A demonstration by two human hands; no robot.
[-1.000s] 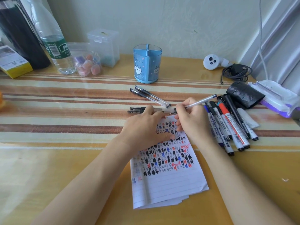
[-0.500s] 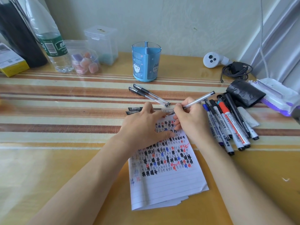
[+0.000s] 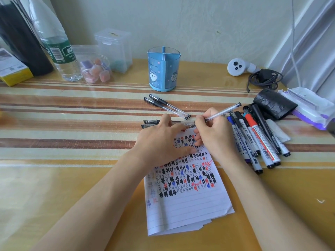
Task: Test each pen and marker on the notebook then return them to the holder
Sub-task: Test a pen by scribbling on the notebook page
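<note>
A lined notebook page (image 3: 188, 201) covered in black, blue and red hash marks lies in front of me. My left hand (image 3: 161, 142) rests flat on its upper left part. My right hand (image 3: 212, 134) grips a clear pen (image 3: 223, 112), tip down at the page's top edge. Two capped pens (image 3: 166, 105) lie behind the page, and two more (image 3: 152, 123) poke out from under my left hand. Several whiteboard markers (image 3: 257, 138) lie in a heap to the right. The blue pen holder (image 3: 164, 68) stands at the back with nothing showing above its rim.
A water bottle (image 3: 58, 49), a jar of cubes (image 3: 96, 69) and a clear box (image 3: 115, 49) stand back left. A yellow box (image 3: 12, 69) is at the far left. A white controller (image 3: 239, 67), a cable (image 3: 264, 78), a black roll (image 3: 273, 103) and a wipes pack (image 3: 310, 107) sit right.
The pen tip has shifted slightly along the page's top edge with small writing strokes. My left hand stays pressed on the paper.
</note>
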